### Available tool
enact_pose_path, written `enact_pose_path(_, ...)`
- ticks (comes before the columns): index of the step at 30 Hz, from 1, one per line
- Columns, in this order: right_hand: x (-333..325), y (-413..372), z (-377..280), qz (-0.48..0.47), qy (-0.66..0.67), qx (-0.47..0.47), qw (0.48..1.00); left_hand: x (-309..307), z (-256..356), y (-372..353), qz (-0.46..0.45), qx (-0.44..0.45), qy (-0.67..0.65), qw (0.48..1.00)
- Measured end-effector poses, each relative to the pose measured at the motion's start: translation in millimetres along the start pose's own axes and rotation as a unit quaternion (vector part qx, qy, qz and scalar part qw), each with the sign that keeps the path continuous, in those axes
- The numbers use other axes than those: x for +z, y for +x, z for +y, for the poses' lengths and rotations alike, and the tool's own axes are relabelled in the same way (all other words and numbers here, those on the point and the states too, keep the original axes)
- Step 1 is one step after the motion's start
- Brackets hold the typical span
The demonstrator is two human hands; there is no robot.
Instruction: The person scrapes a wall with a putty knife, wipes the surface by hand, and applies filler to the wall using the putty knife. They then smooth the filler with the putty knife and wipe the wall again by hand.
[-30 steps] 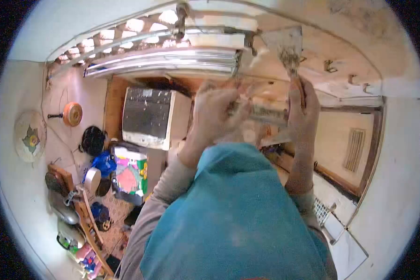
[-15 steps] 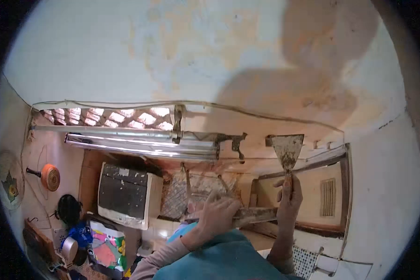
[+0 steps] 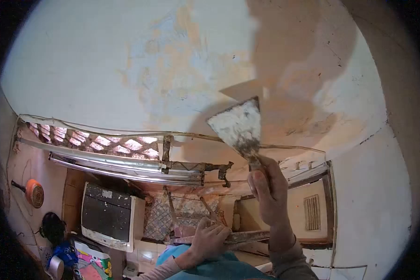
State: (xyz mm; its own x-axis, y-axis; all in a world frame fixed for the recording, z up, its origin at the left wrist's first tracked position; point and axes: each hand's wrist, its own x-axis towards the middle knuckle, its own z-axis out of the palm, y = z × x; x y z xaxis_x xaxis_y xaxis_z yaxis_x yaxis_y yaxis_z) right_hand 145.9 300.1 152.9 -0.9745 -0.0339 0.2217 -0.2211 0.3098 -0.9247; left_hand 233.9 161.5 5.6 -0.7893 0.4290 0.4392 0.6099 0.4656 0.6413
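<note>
The scraper (image 3: 239, 123) was up beside the patchy wall (image 3: 172, 70), maybe lining up.
The right hand (image 3: 269, 191) squeezed its handle; the left hand (image 3: 211, 238) curled by a long bar (image 3: 247, 237), grip unclear. Touching seemed to need a flatter blade. Pipes (image 3: 98, 161) edged the near left; far left looked roomy.

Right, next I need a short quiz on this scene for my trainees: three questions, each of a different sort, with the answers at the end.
1. True or false: the right hand holds the scraper with its blade pointing straight down at the floor.
2. Multiple choice: what colour is most of the pan on the wall at the left of the picture?
A) green
B) orange
C) blue
3. Fill in the gap (higher or lower): in the picture, the left hand is ____ than the scraper.

Key: 1 false; 2 B; 3 lower
</note>
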Motion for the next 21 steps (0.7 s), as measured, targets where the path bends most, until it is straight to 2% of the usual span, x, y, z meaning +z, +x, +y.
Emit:
enact_pose_path(4, 17.4, 29.9, -16.0, -0.025, -0.030, -0.038, 0.999, 6.1, -4.2, -4.1, 0.027, 0.015, 0.001, 1.000)
enact_pose_path(8, 30.6, 58.9, -16.7, -0.030, -0.023, -0.071, 0.997, 10.0, -1.7, -6.7, 0.031, -0.010, -0.014, 0.999)
enact_pose_path(9, 32.8, 64.6, -16.0, -0.028, -0.025, -0.070, 0.997, 10.5, -2.1, -7.2, 0.049, -0.014, -0.028, 0.998)
enact_pose_path(11, 37.2, 72.8, -12.0, -0.033, -0.002, -0.049, 0.998, 6.3, 0.2, -6.4, 0.026, -0.017, -0.020, 0.999)
enact_pose_path(12, 39.3, 78.4, -1.0, -0.022, 0.010, -0.094, 0.995, 2.5, 1.4, -5.1, 0.004, -0.021, -0.010, 1.000)
enact_pose_path(13, 42.2, 81.7, 6.6, -0.025, 0.010, -0.090, 0.996, -3.0, 1.4, -1.5, 0.004, -0.026, -0.011, 1.000)
enact_pose_path(15, 48.5, 84.6, 15.1, -0.008, 0.015, -0.143, 0.990, -17.5, -4.2, 8.3, 0.004, 0.006, -0.063, 0.998)
enact_pose_path(16, 49.1, 83.3, 11.3, -0.012, 0.012, -0.129, 0.992, -23.9, -12.7, 11.0, 0.046, 0.009, -0.048, 0.998)
enact_pose_path(18, 50.1, 89.4, 21.7, -0.020, 0.025, -0.143, 0.989, -49.8, -31.6, 34.0, 0.109, 0.025, 0.155, 0.981)
enact_pose_path(20, 53.4, 92.3, 23.6, -0.020, 0.048, -0.166, 0.985, -78.1, -49.8, 65.7, 0.144, 0.000, 0.204, 0.968)
enact_pose_path(21, 54.0, 90.1, 22.2, -0.030, 0.045, -0.166, 0.985, -93.9, -54.6, 89.2, 0.194, 0.030, 0.247, 0.949)
